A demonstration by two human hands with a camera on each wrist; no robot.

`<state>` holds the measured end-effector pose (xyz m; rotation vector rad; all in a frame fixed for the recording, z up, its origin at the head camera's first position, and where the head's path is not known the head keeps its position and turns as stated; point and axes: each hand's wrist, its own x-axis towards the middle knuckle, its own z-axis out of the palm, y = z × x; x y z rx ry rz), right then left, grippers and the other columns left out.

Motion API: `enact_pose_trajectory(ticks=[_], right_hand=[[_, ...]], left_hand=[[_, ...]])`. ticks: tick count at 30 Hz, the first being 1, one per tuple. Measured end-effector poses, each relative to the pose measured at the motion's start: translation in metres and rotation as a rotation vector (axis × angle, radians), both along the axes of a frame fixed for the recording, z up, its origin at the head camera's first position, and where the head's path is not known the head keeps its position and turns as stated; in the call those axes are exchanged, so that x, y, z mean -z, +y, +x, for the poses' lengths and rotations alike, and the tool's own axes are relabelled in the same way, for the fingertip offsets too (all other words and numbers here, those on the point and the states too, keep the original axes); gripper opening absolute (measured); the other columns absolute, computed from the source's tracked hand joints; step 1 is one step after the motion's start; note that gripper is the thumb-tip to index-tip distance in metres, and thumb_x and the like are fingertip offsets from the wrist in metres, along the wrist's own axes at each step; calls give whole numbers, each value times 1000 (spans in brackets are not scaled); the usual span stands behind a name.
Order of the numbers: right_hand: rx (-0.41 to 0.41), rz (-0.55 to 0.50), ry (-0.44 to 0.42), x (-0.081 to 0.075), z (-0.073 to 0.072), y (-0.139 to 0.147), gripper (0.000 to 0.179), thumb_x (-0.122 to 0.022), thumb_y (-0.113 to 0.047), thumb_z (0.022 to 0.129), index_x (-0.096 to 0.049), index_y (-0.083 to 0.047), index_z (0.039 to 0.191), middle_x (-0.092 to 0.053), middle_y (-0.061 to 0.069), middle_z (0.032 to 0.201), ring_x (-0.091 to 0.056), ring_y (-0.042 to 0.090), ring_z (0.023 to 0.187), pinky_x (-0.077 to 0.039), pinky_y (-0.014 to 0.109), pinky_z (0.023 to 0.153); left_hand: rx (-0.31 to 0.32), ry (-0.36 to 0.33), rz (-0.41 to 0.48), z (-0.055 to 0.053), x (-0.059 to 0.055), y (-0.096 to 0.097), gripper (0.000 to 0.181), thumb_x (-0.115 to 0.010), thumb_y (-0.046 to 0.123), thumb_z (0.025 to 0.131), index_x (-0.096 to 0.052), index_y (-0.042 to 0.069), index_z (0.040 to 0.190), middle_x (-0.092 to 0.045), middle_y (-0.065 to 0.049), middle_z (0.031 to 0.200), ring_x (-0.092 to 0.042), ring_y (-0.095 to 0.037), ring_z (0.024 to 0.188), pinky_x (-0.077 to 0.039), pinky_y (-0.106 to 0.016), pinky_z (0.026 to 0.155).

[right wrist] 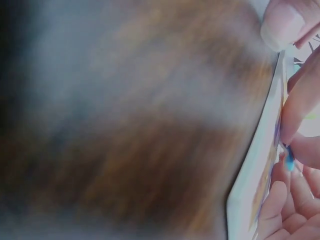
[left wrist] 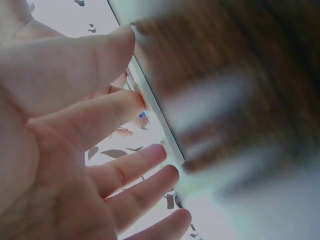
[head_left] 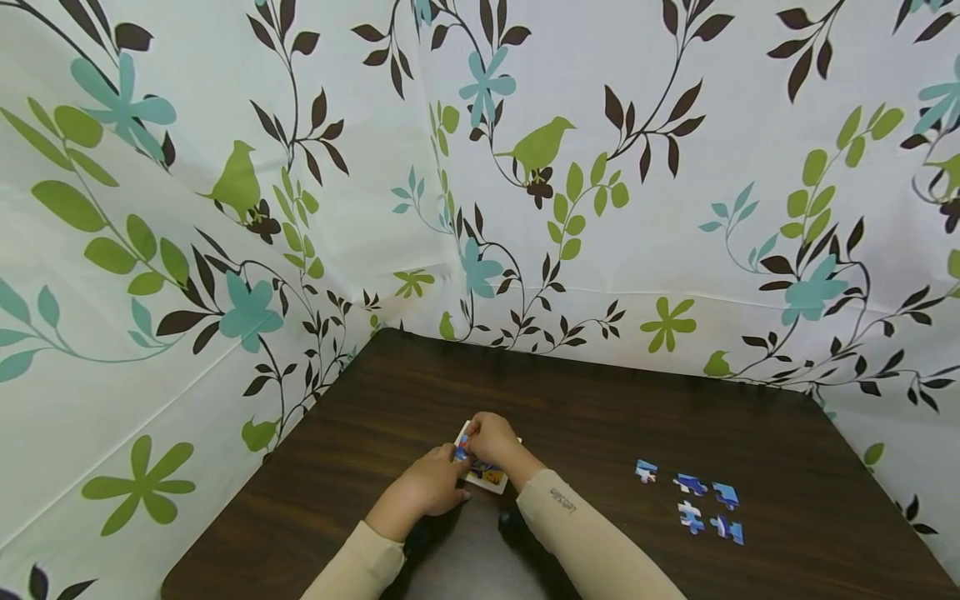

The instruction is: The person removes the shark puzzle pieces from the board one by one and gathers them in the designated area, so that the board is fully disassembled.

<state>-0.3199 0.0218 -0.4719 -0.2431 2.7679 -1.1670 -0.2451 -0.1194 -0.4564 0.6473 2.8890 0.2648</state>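
Observation:
A small jigsaw puzzle board point(head_left: 492, 486) with a white border lies on the table, partly hidden by both hands. My left hand point(head_left: 429, 486) rests along its left side. The left fingers point(left wrist: 132, 175) are spread and fairly straight, and fingertips touch the white edge point(left wrist: 165, 130). Over the upper part of the board, my right hand point(head_left: 495, 440) pinches a small puzzle piece with thumb and fingertips. A blue bit of that piece point(right wrist: 289, 159) shows in the right wrist view; its outline is mostly covered. Yellow and blue printed picture shows on the board below the right hand.
Several loose blue and white puzzle pieces lie on the right of the dark wooden table point(head_left: 570, 400), among them one nearer piece point(head_left: 646, 472) and one at the far right point(head_left: 726, 495). A patterned curtain point(head_left: 600, 233) hangs behind the table and along its left.

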Motion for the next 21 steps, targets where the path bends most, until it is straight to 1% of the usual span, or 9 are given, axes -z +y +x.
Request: enact_pose_trajectory(ticks=[5, 14, 21], right_hand=[[-16, -74, 0, -2, 4, 2, 11, -71, 2, 79, -66, -5, 87, -65, 3, 74, -59, 14, 64, -50, 27, 60], [-46, -106, 33, -1, 5, 5, 12, -74, 3, 77, -65, -4, 84, -62, 2, 71, -56, 13, 61, -47, 24, 55], [-50, -161, 9, 0, 6, 4, 12, -74, 3, 80, -66, -5, 83, -64, 2, 70, -59, 12, 59, -49, 23, 54]], left_hand=[[10, 15, -15, 2, -3, 0, 55, -67, 38, 94, -57, 11, 140, -44, -25, 148, -42, -42, 139, -41, -53, 111], [-9, 5, -23, 4, -6, 3, 54, -68, 38, 93, -58, 15, 141, -45, -23, 150, -42, -43, 139, -38, -59, 111], [-16, 9, -42, 2, -5, 4, 53, -68, 39, 92, -59, 16, 139, -46, -22, 150, -41, -42, 140, -35, -60, 113]])
